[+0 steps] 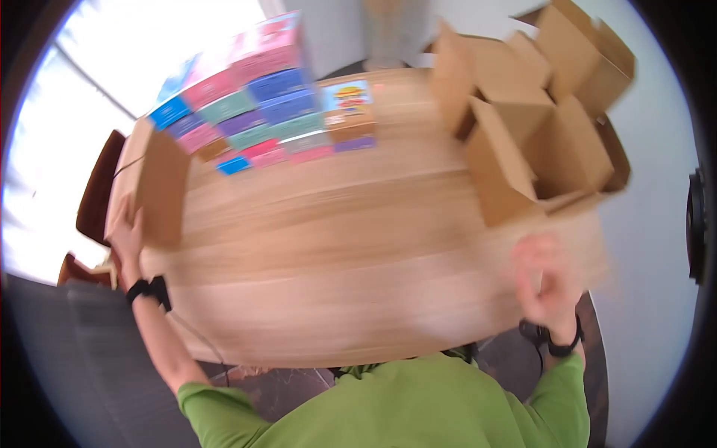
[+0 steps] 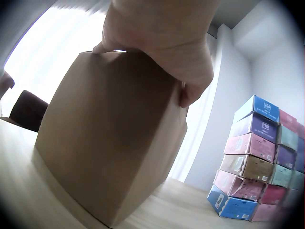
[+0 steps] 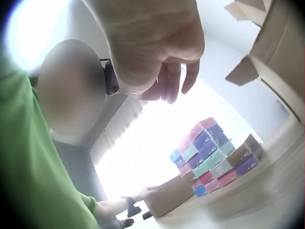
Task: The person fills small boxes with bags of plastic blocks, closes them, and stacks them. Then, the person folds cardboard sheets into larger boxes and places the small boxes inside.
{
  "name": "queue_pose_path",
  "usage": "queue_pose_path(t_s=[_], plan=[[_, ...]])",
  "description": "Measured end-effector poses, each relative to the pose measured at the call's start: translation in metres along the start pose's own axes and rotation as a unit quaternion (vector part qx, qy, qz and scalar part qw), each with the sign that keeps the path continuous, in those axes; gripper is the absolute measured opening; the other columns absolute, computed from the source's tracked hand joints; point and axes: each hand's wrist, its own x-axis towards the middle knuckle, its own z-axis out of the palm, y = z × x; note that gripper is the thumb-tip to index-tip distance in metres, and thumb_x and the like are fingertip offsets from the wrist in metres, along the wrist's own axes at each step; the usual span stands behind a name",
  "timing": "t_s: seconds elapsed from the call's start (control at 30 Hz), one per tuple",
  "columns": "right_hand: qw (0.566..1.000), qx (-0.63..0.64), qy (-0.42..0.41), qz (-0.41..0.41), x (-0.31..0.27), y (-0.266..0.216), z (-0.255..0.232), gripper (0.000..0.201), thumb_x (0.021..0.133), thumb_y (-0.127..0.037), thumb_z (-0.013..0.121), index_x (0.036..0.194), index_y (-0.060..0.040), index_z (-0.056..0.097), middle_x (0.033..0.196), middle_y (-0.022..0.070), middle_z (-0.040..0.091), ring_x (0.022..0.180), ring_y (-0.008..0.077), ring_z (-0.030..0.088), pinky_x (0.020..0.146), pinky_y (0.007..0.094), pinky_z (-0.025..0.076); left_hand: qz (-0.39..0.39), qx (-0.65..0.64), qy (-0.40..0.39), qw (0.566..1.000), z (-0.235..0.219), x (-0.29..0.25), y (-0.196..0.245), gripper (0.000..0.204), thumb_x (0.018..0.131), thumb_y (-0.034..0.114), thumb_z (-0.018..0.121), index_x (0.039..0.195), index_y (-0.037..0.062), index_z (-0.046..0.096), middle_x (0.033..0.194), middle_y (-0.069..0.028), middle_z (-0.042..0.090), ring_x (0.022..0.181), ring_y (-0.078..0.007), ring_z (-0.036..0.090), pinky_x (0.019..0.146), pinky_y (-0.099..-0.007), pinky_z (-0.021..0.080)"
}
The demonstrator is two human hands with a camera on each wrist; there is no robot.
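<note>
At the left edge of the table, my left hand [image 1: 127, 228] grips the top of a closed cardboard box [image 1: 166, 187]. In the left wrist view the fingers and thumb reach over opposite edges of that box [image 2: 109, 129], which stands on the tabletop. My right hand [image 1: 549, 280] hangs over the table's right side, blurred, with loosely curled fingers and nothing in them. Just beyond it stand open cardboard boxes [image 1: 504, 175] with raised flaps. The right wrist view also shows the relaxed fingers [image 3: 174, 78] holding nothing.
A tall stack of small coloured cartons [image 1: 276, 97] stands at the table's back left. Beside it is a brown carton with a burger picture [image 1: 349, 101]. Another open cardboard box [image 1: 582, 52] is at the back right. A brown chair [image 1: 97, 190] stands past the left edge.
</note>
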Motion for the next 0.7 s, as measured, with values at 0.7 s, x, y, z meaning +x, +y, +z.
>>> queue_pose_path(t_s=[0.7], plan=[[0.876,-0.330,-0.243,-0.255,0.011,-0.053,0.007,0.017,0.055,-0.015,0.056,0.067,-0.0049,0.059,0.054,0.0013,0.044,0.051,0.0143,0.050,0.078,0.0312,0.049,0.463,-0.181,-0.031,0.867,-0.175,-0.073,0.373,0.039,0.076,0.009,0.051,0.114,0.0050,0.054,0.107,-0.0125,0.057,0.109,-0.0273,0.050,0.098,-0.0430,0.033]])
